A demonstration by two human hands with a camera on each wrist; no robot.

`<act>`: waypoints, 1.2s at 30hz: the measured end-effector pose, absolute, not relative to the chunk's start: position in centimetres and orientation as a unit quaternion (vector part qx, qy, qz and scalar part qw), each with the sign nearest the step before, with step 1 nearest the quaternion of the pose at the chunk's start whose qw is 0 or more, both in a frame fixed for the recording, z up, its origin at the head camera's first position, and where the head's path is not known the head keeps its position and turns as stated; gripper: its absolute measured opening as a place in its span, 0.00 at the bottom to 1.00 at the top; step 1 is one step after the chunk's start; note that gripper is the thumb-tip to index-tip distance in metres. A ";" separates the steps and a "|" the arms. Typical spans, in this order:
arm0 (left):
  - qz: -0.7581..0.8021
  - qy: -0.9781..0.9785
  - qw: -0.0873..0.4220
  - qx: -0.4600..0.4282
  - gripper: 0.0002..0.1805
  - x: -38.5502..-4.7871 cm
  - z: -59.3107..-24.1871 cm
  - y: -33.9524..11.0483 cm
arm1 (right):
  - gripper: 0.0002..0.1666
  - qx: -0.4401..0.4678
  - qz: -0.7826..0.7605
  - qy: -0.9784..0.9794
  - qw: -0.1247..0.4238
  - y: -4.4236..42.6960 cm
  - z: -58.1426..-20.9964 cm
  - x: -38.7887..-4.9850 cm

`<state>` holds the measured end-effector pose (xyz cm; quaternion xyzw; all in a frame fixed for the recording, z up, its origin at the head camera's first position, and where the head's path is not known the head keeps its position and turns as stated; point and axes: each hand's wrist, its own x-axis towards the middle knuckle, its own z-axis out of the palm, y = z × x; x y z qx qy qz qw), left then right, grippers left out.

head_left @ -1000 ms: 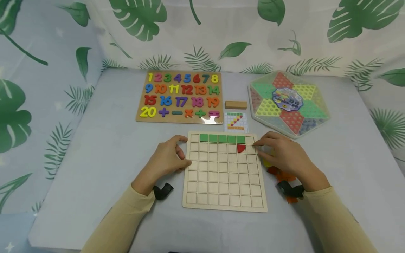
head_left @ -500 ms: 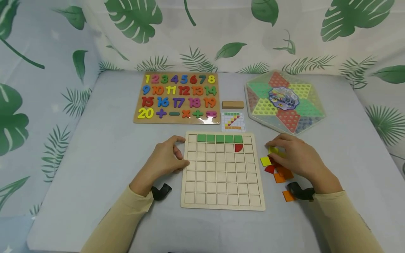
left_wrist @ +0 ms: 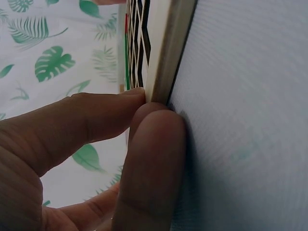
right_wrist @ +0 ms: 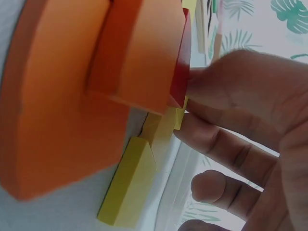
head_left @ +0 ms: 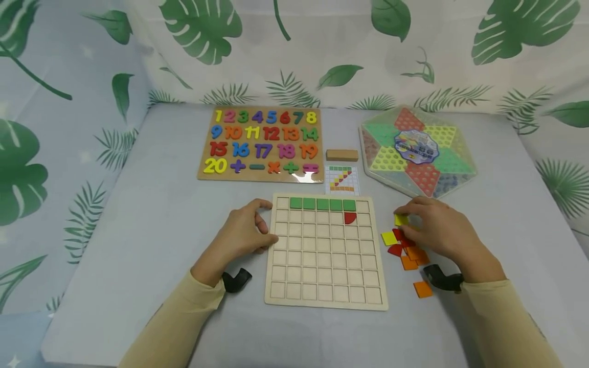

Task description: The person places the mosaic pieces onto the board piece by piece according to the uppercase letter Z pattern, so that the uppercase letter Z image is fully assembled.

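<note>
My left hand [head_left: 239, 227] touches the left edge of a wooden grid board [head_left: 324, 266], thumb and forefinger spread along it. In the left wrist view, fingertips [left_wrist: 154, 125] rest against the board's side. Several green square tiles [head_left: 323, 204] lie in the top row, with a red quarter-round tile [head_left: 350, 218] below the rightmost one. To the right of the board, my right hand [head_left: 442, 230] is over loose tiles. Its thumb and forefinger stand apart around a yellow tile [head_left: 401, 220]. In the right wrist view, the thumb is close to a red tile [right_wrist: 182, 62].
Another yellow tile [head_left: 388, 238], red pieces [head_left: 394, 250] and orange tiles [head_left: 423, 289] lie beside the board. Behind it are a pattern card [head_left: 341, 180], a wooden block [head_left: 342, 155], a number puzzle [head_left: 262, 143] and a hexagonal checkers board [head_left: 416, 148].
My right hand has moved from the board's right edge rightward to the loose tiles, uncovering several of them. My left hand stays at the board's edge.
</note>
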<state>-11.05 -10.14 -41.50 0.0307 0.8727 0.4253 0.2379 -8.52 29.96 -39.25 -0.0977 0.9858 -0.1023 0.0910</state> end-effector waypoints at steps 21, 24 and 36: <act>0.426 0.874 0.233 0.032 0.44 -11.0 -41.5 -10.1 | 0.17 -0.166 -0.154 0.974 0.022 26.7 -39.2 -9.8; 0.424 0.875 0.232 0.033 0.44 -10.9 -41.4 -10.1 | 0.17 -0.183 -0.162 0.970 0.017 25.5 -39.2 -10.2; 0.424 0.876 0.226 0.035 0.44 -10.8 -41.4 -10.1 | 0.15 -0.244 -0.174 0.954 0.022 21.1 -40.1 -11.2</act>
